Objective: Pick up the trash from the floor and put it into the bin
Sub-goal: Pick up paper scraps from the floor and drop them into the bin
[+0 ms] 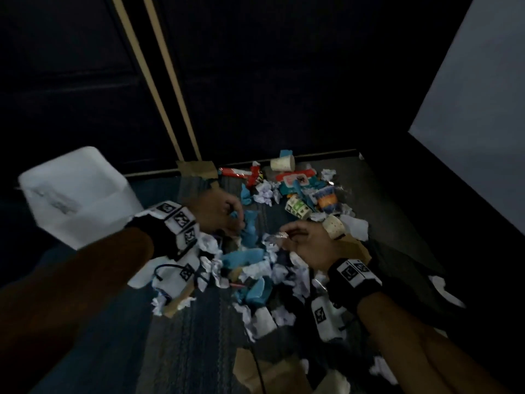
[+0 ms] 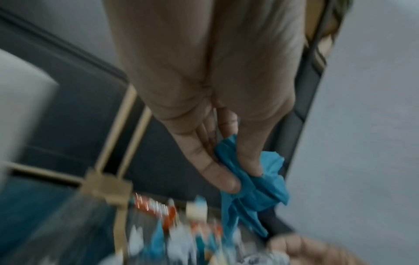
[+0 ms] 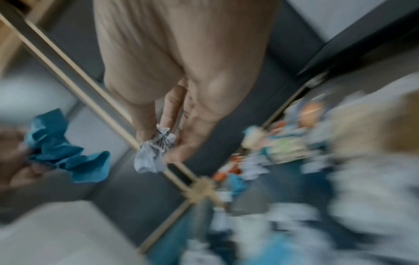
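A heap of trash (image 1: 264, 268) covers the dark carpet: crumpled white and blue paper, paper cups and coloured wrappers. My left hand (image 1: 221, 214) hovers over the heap and pinches a crumpled blue paper (image 2: 254, 182) between thumb and fingers; the same blue paper (image 3: 68, 150) shows in the right wrist view. My right hand (image 1: 301, 237) pinches a small crumpled white printed paper (image 3: 154, 150), seen too in the head view as the white paper (image 1: 277, 237). The white bin (image 1: 76, 194) stands at the left, beside my left forearm.
A dark wall with two tan strips (image 1: 159, 81) rises behind the heap. A light panel (image 1: 483, 95) stands at the right. Paper cups (image 1: 282, 163) and red wrappers (image 1: 241, 173) lie along the wall's foot. Brown paper (image 1: 272, 371) lies near me. Bare carpet (image 1: 99, 351) is at lower left.
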Tool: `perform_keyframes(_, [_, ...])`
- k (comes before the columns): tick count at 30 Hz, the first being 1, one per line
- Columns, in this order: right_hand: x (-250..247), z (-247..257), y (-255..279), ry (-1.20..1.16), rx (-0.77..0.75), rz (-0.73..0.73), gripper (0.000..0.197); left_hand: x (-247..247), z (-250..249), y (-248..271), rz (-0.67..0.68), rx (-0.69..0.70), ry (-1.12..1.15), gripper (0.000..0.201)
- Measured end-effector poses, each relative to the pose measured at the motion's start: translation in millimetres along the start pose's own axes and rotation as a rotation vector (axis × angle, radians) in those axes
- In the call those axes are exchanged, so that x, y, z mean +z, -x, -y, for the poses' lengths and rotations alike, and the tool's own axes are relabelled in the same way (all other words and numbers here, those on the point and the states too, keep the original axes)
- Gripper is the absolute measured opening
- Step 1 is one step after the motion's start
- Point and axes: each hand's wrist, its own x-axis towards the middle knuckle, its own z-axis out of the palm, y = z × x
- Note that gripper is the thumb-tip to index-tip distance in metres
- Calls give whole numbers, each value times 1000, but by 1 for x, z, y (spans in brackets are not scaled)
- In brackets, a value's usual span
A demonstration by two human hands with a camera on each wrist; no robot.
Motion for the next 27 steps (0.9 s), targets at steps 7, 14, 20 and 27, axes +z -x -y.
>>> perform_keyframes(7, [64,93,-45,-221,-183,0,18,-114,14,102,-430,-65,203,17])
perform_keyframes(14, [154,190,-94,-284,-367,44,18,-172,66,159,-1023,-225,150,15])
perform_keyframes(20, [236,230,-119,-163,-424,75,20,-164,118,179,-1001,-421,-78,11])
perform_keyframes(27, [265,215,-125,-34,-434,6,20,-158,140,187,-896,-512,-206,24])
